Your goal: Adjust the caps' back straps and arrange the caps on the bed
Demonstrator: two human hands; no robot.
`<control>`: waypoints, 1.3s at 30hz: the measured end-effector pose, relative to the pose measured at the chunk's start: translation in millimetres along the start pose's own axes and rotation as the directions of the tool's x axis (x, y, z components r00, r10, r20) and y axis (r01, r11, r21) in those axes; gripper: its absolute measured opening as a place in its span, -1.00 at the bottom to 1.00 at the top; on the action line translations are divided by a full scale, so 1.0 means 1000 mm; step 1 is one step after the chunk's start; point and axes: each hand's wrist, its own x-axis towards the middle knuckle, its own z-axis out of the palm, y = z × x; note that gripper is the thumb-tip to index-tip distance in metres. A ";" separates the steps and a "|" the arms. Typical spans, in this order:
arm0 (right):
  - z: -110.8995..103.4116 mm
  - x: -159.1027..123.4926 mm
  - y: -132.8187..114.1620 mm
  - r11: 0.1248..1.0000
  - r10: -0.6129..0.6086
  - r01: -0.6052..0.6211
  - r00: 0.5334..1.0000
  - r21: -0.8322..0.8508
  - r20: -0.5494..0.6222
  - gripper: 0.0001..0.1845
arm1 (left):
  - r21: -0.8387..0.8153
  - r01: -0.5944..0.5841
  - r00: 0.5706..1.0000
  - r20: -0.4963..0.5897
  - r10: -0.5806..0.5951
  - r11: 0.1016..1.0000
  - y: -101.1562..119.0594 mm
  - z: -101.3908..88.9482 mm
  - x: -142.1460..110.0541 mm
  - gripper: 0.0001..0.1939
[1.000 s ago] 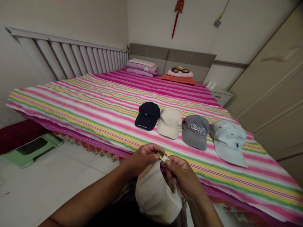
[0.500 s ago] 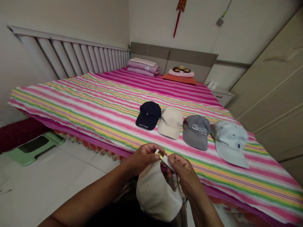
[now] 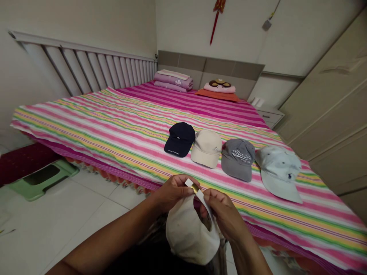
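Note:
A cream baseball cap [image 3: 190,235] hangs from my two hands in front of my lap, its back opening turned up. My left hand [image 3: 179,191] is closed at the gold buckle [image 3: 195,188] on the cap's back strap, thumb on top. The white strap end [image 3: 188,182] sticks out past the buckle on the left. My right hand [image 3: 220,208] pinches the strap on the other side of the buckle. Beyond my hands, on the bed, lie a navy cap [image 3: 181,138], a beige cap [image 3: 207,148], a grey cap [image 3: 237,159] and a pale blue cap [image 3: 279,172] in a row.
The bed [image 3: 100,126] has a striped cover and a grey headboard [image 3: 212,72]. Folded bedding [image 3: 173,81] and a pink pillow [image 3: 219,88] lie at its far end. A green stool [image 3: 46,177] stands on the left floor. A wardrobe [image 3: 329,99] stands on the right.
A longer piece of the strap end now shows past the gold buckle on the left. My hands have barely shifted, and the caps on the bed lie as before.

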 end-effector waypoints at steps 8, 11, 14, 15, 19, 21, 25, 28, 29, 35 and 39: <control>-0.002 0.002 0.004 0.998 -0.009 0.006 0.999 0.057 0.041 -0.67 | 0.029 0.012 0.999 0.036 -0.013 1.000 -0.005 0.004 0.001 -0.75; -0.007 0.002 0.006 1.000 0.012 -0.012 0.997 0.011 0.082 -0.64 | -0.029 0.011 1.000 -0.007 -0.012 1.000 -0.007 0.000 0.002 -0.75; -0.012 0.002 0.009 0.999 0.029 -0.032 0.994 0.029 0.109 -0.69 | -0.083 0.035 0.996 -0.079 -0.042 0.996 -0.008 -0.003 0.003 -0.73; -0.013 0.002 0.009 0.998 0.021 -0.028 0.994 0.058 0.111 -0.69 | -0.084 0.047 0.995 -0.089 -0.055 0.995 -0.008 -0.004 0.004 -0.73; -0.015 0.003 0.007 0.991 -0.029 0.011 0.991 0.135 0.131 -0.69 | -0.031 0.069 0.995 -0.070 -0.071 0.997 -0.005 -0.001 0.006 -0.72; -0.015 0.004 0.004 0.994 -0.040 0.028 0.992 0.103 0.118 -0.69 | -0.029 0.068 0.995 -0.064 -0.070 0.997 -0.005 0.001 0.007 -0.71; -0.013 0.005 -0.001 0.999 -0.033 0.033 0.998 -0.005 0.047 -0.69 | -0.068 0.055 0.995 -0.082 -0.060 0.996 -0.011 0.005 0.009 -0.70; -0.012 0.005 -0.003 0.999 -0.013 0.014 1.000 -0.047 0.018 -0.69 | -0.075 0.049 0.995 -0.081 -0.055 0.996 -0.016 0.004 0.009 -0.70; -0.012 0.005 -0.004 0.998 -0.008 0.009 1.000 -0.056 0.014 -0.70 | -0.073 0.047 0.995 -0.080 -0.053 0.996 -0.016 0.004 0.009 -0.70; -0.011 0.005 -0.008 0.997 -0.007 0.009 1.000 -0.073 0.022 -0.72 | 0.004 0.020 0.998 -0.057 -0.020 1.000 -0.013 0.005 0.009 -0.72; -0.008 0.005 -0.010 0.998 -0.008 0.009 1.000 -0.070 0.004 -0.73 | 0.041 0.007 0.998 -0.055 -0.005 0.999 -0.011 0.006 0.009 -0.72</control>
